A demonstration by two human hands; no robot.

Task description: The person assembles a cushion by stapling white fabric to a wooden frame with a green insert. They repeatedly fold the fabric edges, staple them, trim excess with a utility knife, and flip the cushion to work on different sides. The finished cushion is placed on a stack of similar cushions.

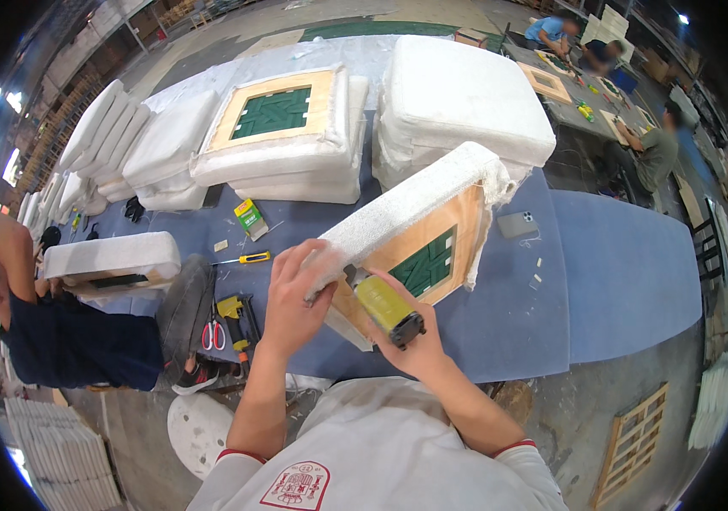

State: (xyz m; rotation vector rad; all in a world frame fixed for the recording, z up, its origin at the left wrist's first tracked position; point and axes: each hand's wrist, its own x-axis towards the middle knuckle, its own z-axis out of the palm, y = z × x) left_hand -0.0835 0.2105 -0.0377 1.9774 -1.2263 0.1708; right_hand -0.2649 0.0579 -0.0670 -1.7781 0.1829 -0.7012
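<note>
Gripping seat cushion (pixel 415 226) edge, left hand (pixel 292 294), right hand (pixel 402 345) clasping yellow stapler (pixel 388 308), nose hidden behind cushion

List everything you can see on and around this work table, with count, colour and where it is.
Seat cushion on edge: one, white padding on a wooden frame with green webbing, centre of the blue table.
Staple gun: one, yellow and black, pressed to the frame's near corner.
Cushion stacks: several, white, far side of table.
Phone: one, grey, right of the cushion.
Screwdriver: one, yellow handle, left of centre.
Scissors: one pair, red handles, near-left edge.
Co-workers: one at left, others far right.
Left hand: gripping the padding.
Right hand: holding the staple gun.
</note>
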